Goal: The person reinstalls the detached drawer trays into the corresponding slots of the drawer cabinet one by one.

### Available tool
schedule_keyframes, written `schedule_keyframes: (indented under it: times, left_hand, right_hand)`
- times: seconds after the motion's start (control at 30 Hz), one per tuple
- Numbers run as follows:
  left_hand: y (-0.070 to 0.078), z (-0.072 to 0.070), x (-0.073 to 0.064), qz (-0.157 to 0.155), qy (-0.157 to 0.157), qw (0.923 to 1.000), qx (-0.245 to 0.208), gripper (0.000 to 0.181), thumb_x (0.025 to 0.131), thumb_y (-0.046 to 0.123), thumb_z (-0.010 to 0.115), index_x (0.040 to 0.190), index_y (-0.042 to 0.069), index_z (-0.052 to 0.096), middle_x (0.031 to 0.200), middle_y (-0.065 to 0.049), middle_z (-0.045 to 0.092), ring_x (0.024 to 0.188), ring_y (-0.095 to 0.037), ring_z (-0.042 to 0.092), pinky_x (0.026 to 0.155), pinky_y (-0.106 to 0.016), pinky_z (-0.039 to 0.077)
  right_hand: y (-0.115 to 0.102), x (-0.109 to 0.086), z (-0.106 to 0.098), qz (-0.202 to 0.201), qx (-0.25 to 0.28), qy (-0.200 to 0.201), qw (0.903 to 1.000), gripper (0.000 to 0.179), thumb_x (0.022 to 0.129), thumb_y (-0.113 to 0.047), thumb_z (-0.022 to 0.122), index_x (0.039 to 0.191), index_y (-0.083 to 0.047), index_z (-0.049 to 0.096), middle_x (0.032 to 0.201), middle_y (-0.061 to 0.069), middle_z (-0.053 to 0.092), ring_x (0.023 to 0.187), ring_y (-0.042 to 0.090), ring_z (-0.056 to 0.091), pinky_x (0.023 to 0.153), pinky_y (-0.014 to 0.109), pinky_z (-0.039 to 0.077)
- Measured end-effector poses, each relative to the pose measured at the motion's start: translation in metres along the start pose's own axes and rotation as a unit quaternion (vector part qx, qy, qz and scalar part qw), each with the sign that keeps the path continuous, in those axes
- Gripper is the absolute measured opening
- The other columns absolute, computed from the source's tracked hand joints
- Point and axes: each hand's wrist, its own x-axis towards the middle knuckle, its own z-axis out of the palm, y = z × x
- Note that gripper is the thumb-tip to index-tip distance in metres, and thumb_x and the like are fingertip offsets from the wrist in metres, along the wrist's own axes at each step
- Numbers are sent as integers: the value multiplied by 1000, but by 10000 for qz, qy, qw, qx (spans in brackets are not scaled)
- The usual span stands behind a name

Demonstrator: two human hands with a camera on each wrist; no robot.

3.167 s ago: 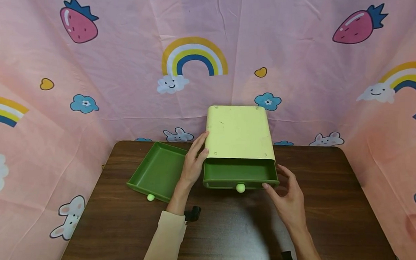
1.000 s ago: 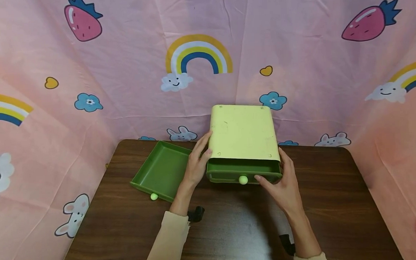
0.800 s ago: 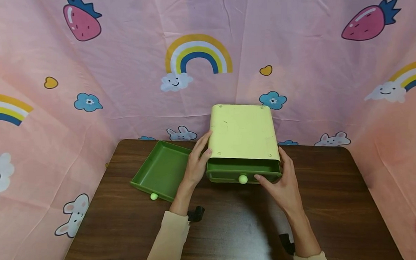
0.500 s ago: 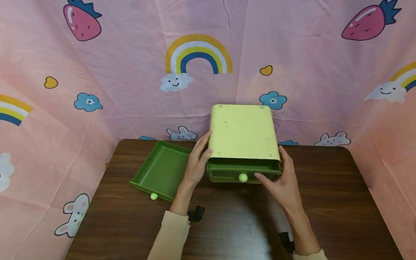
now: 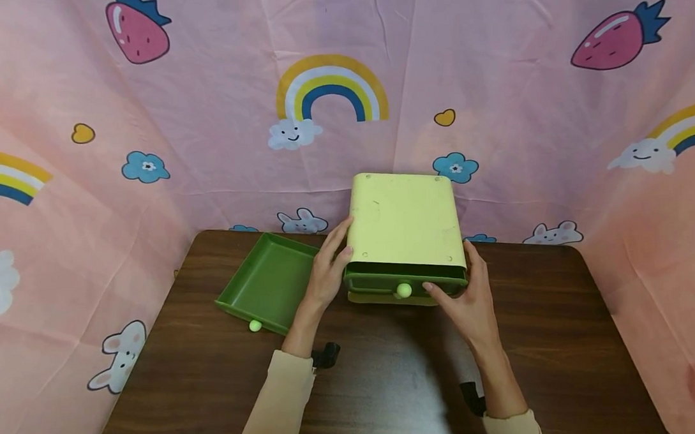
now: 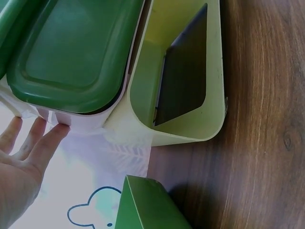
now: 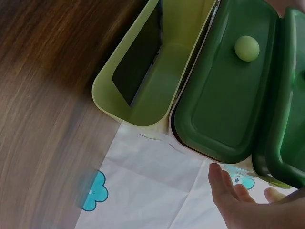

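A pale yellow-green drawer cabinet (image 5: 405, 218) stands on the table. Its top drawer (image 5: 378, 284), dark green with a round light knob (image 5: 404, 290), sticks out slightly. My right hand (image 5: 471, 302) has its thumb against that drawer's front, its fingers along the cabinet's right side. On the opposite side, my left hand (image 5: 324, 269) rests its fingertips and thumb against the cabinet wall. Both wrist views show a middle drawer (image 7: 209, 109) sitting in its slot. Below it, the bottom compartment (image 6: 190, 119) has no drawer in it.
A loose green drawer (image 5: 269, 277) lies left of the cabinet, partly behind my left forearm. The table (image 5: 388, 381) is dark wood. A pink printed cloth (image 5: 334, 160) hangs behind and along both sides, close to the cabinet's back.
The top drawer has slid inward, from well out to only slightly protruding. My right hand has moved back with it, its fingers further along the cabinet's side. The left hand has stayed in place.
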Motion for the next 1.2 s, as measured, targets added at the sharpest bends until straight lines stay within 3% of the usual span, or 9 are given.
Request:
schedule_keyframes:
  times: [0.4, 0.63, 1.0, 1.2]
  left_hand:
    - [1, 0, -2, -79, -55, 10000, -9, 51, 105, 11, 44, 154, 4, 36, 158, -16, 32, 146, -28, 29, 114, -52, 28]
    - [0, -1, -3, -81, -42, 9999, -49, 50, 105, 12, 45, 154, 3, 35, 158, -16, 32, 146, -27, 29, 114, -52, 28]
    - [-1, -1, 1, -177, -9, 9998, 3, 50, 105, 17, 46, 154, 9, 38, 158, -10, 35, 145, -22, 31, 114, -48, 29]
    - [-2, 0, 1, -144, -63, 9999, -51, 50, 105, 15, 45, 154, 8, 37, 158, -12, 33, 146, -24, 30, 114, -52, 28]
  right_hand:
    - [1, 2, 0, 12, 16, -54, 10000, 100, 80, -17, 85, 159, -15, 24, 154, 12, 32, 134, 30, 37, 102, 56, 35]
    - [3, 7, 3, -72, 59, -18, 10000, 102, 79, -17, 86, 159, -28, 24, 154, 8, 34, 136, 25, 36, 105, 55, 33]
    - [4, 13, 3, -194, 172, 48, 9997, 102, 78, -12, 86, 159, -12, 23, 155, 13, 32, 139, 29, 34, 108, 58, 30]
    - [5, 13, 3, -153, 127, 38, 9998, 104, 77, -13, 87, 159, -13, 22, 155, 14, 32, 140, 30, 34, 108, 59, 30]
